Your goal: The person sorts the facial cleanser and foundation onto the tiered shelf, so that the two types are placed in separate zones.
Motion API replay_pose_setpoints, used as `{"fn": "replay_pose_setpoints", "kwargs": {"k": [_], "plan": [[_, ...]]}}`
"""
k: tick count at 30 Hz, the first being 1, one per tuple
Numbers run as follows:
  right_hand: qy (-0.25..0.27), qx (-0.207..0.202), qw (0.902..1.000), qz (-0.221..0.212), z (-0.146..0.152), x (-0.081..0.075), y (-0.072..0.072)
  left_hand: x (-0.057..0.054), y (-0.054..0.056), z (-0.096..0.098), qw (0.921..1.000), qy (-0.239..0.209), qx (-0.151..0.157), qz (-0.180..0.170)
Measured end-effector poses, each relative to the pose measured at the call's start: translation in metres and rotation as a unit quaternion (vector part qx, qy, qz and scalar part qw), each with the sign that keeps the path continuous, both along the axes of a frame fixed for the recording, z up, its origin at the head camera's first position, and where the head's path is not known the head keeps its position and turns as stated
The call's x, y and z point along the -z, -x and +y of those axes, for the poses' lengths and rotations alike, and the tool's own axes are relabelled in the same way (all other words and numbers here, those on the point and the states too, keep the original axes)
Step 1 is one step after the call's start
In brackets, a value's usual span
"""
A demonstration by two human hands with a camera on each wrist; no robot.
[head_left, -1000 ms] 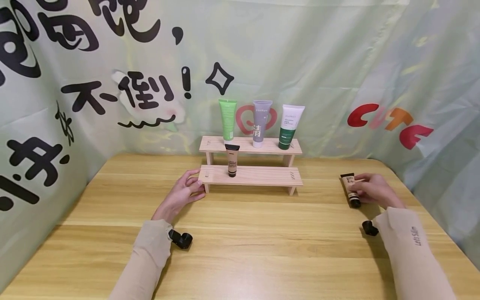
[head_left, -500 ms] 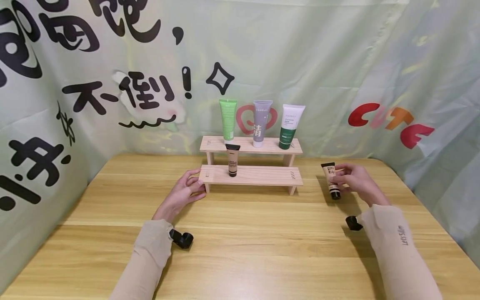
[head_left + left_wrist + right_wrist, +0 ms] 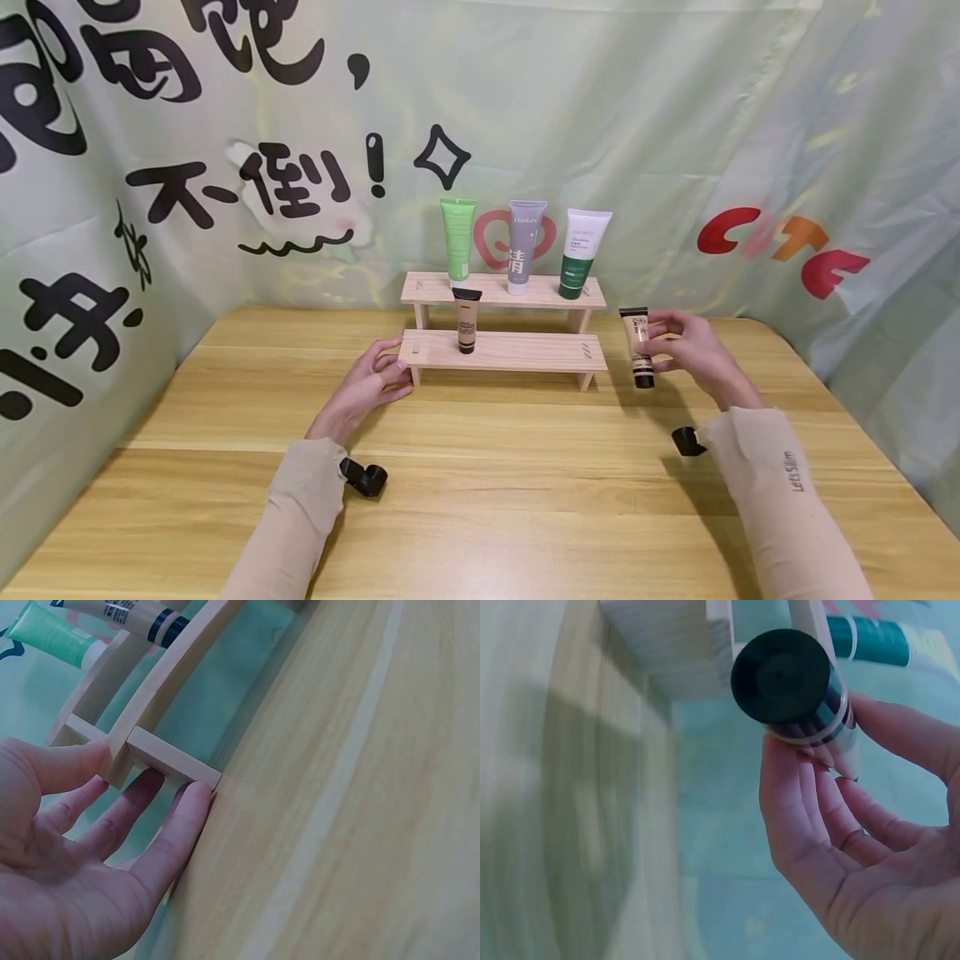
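My right hand (image 3: 693,354) holds a beige squeeze tube (image 3: 637,342) with a black cap, pinched between thumb and fingers. The tube is nearly upright, cap down, above the table just right of the two-tier wooden rack (image 3: 517,360). In the right wrist view its round black cap (image 3: 780,679) faces the camera. My left hand (image 3: 360,387) grips the left end of the rack's lower tier. Its thumb (image 3: 71,765) lies on the board's end, with the fingers by the leg. A similar beige tube (image 3: 467,321) stands cap down toward the left of the lower tier.
On the upper tier stand a green tube (image 3: 459,237), a purple tube (image 3: 523,246) and a white-and-green tube (image 3: 581,254). The printed curtain (image 3: 637,108) hangs behind and beside the wooden table (image 3: 525,492).
My right hand has lifted the beige tube and carried it left toward the rack, turning it more upright. The left hand stays at the rack's end.
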State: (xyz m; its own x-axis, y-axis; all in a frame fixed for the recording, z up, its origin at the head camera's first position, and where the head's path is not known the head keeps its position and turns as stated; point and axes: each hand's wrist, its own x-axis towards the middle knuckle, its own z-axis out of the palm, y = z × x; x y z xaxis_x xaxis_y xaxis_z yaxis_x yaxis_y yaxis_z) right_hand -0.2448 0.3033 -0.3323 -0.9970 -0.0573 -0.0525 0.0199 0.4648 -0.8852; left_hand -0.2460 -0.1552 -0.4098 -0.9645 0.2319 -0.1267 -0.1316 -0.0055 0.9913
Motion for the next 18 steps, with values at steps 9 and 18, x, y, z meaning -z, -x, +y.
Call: {"fn": "replay_pose_setpoints", "kwargs": {"k": [9, 18], "plan": [[0.070, 0.002, 0.9962, 0.052, -0.025, -0.010, 0.000, -0.001, 0.000, 0.001, 1.0000, 0.000, 0.000, 0.001], [0.097, 0.039, 0.9868, 0.124, -0.055, -0.010, 0.003, -0.001, -0.001, 0.000, 1.0000, 0.001, 0.001, 0.001]]}}
